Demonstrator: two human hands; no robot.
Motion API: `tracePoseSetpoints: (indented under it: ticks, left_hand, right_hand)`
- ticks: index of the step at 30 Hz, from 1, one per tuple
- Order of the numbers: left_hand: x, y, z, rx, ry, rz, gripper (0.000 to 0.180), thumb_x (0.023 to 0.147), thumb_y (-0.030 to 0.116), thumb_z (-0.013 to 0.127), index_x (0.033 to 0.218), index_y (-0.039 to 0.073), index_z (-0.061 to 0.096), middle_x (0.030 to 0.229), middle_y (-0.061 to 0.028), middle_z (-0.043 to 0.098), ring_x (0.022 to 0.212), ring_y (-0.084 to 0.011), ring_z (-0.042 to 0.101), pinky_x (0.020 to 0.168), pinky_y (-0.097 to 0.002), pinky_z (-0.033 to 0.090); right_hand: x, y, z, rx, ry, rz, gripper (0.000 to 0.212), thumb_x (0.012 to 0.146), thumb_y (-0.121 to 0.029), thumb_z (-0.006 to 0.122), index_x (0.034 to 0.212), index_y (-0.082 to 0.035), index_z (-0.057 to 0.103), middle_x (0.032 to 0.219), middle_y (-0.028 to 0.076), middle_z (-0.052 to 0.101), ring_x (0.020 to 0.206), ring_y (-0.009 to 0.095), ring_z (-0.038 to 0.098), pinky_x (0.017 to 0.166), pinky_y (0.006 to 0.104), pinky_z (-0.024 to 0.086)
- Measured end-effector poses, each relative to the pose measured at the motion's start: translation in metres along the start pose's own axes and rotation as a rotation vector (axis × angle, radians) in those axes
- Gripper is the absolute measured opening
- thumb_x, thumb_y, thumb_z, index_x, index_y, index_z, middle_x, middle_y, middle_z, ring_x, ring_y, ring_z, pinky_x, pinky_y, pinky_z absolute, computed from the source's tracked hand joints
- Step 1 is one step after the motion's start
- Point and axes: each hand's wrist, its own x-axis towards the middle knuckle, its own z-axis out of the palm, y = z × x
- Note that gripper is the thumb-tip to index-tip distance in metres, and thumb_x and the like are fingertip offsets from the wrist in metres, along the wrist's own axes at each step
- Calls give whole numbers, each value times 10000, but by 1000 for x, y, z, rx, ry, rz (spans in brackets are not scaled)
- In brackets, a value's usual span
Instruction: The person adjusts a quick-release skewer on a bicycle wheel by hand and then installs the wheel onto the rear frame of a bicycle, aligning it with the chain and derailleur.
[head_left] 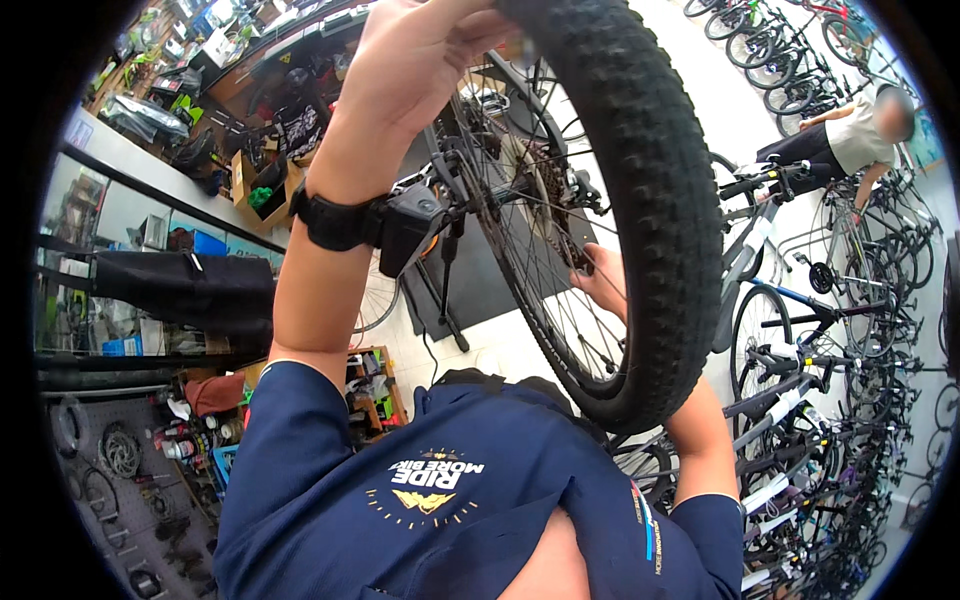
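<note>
A bicycle wheel with a black knobby tire [665, 200] stands tilted close before me, its spokes [540, 290] running to a hub with a sprocket cassette [545, 190]. My left hand [425, 60] is up at the wheel's top, its curled fingers closed on the tire's edge; the fingertips are partly hidden. Beyond the spokes, my right hand [605, 282] reaches in from the right, low beside the rear derailleur [582, 192]. Its thumb and fingers are bent together around something dark that the spokes and tire partly cover.
Rows of bicycles [800, 400] line the right side, where another person [850, 140] stands. A cluttered workbench [250, 70] and a cardboard box [262, 195] are at the upper left. A glass case [150, 240] and a pegboard [130, 500] with parts lie left. A dark mat [480, 290] covers some floor.
</note>
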Motion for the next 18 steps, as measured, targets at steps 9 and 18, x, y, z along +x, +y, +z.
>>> tracePoseSetpoints:
  ticks: [9,18]
  left_hand:
    - [-14,-5,-39,-135,-136,-140,471,1020,366,480,1278,-22,553,1219,-163,636,1084,-234,646,945,-369,526]
    - [-13,0,13,-219,-57,-248,572,997,419,503,1325,-50,481,1218,-180,622,1080,-256,648,920,-388,555]
  right_hand:
    - [17,38,19,250,-85,-142,318,728,-240,714,893,18,627,854,228,670,855,406,650,766,461,515]
    - [30,55,16,318,-146,-210,393,744,-306,713,954,16,629,897,236,678,874,403,654,781,451,522]
